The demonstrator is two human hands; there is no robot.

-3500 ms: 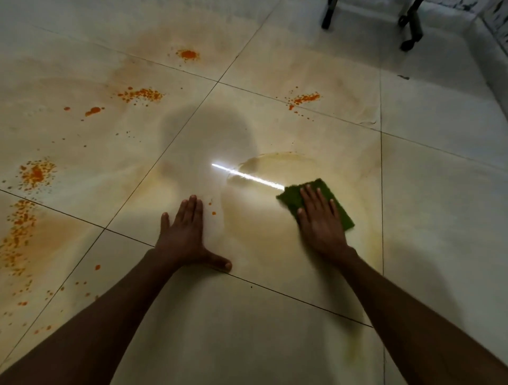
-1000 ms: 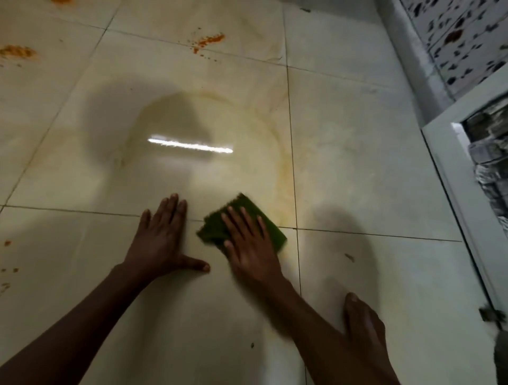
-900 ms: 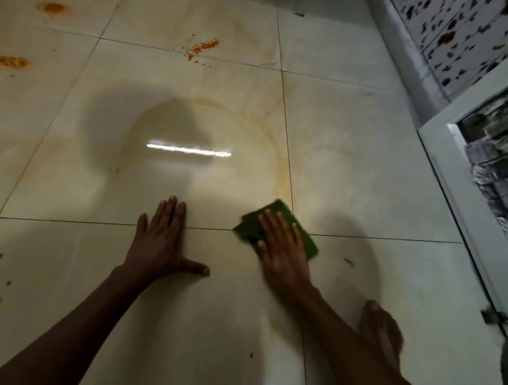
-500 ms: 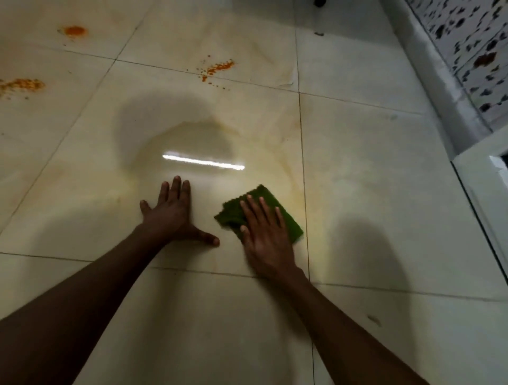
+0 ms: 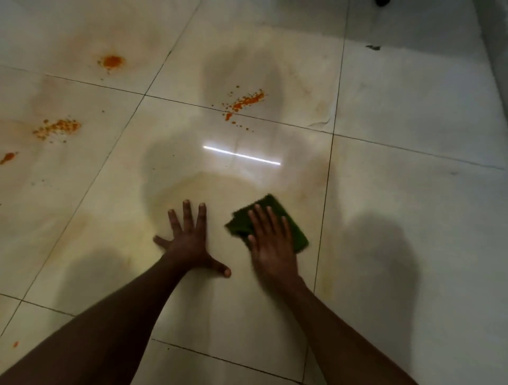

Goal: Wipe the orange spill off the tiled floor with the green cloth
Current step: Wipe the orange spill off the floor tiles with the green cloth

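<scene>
My right hand (image 5: 270, 244) lies flat on the green cloth (image 5: 295, 233), pressing it onto the pale tiled floor (image 5: 412, 206); the cloth shows beyond the fingers and to the right. My left hand (image 5: 189, 239) rests on the same tile just left of it, fingers spread, holding nothing. Orange spill splatter (image 5: 244, 103) lies on the grout line ahead of both hands. An orange blob (image 5: 111, 61) and another orange scatter (image 5: 57, 127) lie at the far left. A faint yellowish smear ring (image 5: 209, 181) curves around the wiped area.
A raised wall skirting (image 5: 494, 41) runs along the top right edge. A small dark speck (image 5: 372, 47) lies on the far tile. A dark furniture foot (image 5: 382, 2) shows at the top edge. Small orange drops (image 5: 7, 158) sit at the left border.
The view has tilted toward the far floor, so more orange patches show. Both hands stay side by side; the cloth under my right hand sits a little farther from my left hand.
</scene>
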